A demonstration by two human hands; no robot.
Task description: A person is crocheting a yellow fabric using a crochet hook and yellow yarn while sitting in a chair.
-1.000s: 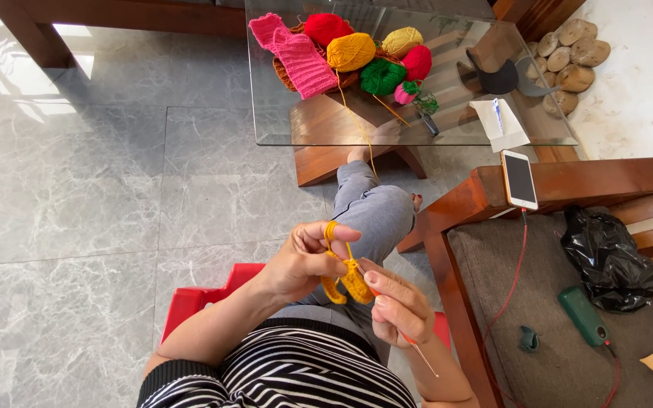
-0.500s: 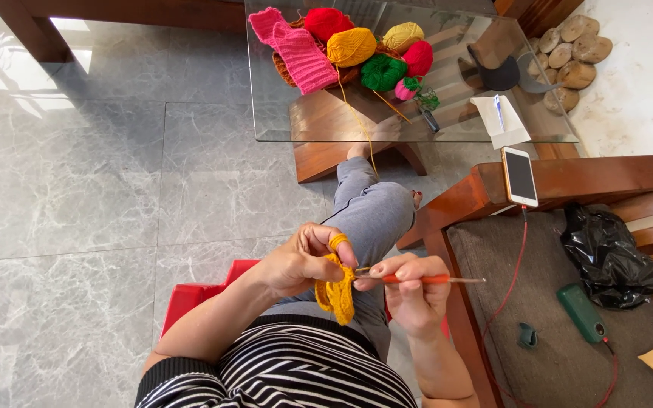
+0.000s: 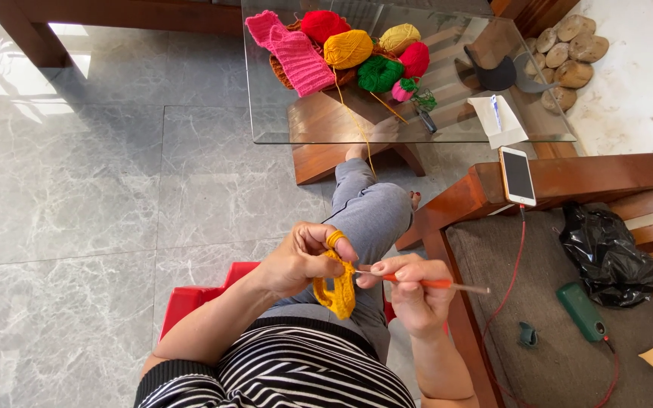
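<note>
We are holding a small mustard-yellow crocheted piece (image 3: 335,291) in front of our lap, just above the striped black-and-white top; our left hand (image 3: 300,261) is pinching its upper edge between thumb and fingers, with the yellow working yarn (image 3: 357,125) wound round the index finger; our right hand (image 3: 413,291) is closing round a slim crochet hook with an orange-red grip (image 3: 425,282), held level, its tip meeting the piece beside the left thumb, its bare metal tail pointing out to the right; whether the tip is already through a stitch we cannot tell, the fingers hiding it. To do this stitch well, in our judgement, we are wanting the left fingers pinching close beneath the loop being worked, so the fabric is not twisting; the wrapped finger is best keeping the strand taut but not dragging; the hook is best turning only slightly in the grip, so the loop is not slipping off. Beyond our knee in grey trousers (image 3: 372,211), the strand is running up to the clear glass tabletop (image 3: 266,113), where an orange-yellow ball of yarn (image 3: 348,48) is lying among red, green and pale yellow balls beside a pink knitted strip (image 3: 289,49); the strand is needing slack there, free of the table edge; a white smartphone (image 3: 518,175) is resting on the wooden armrest to our right.
</note>
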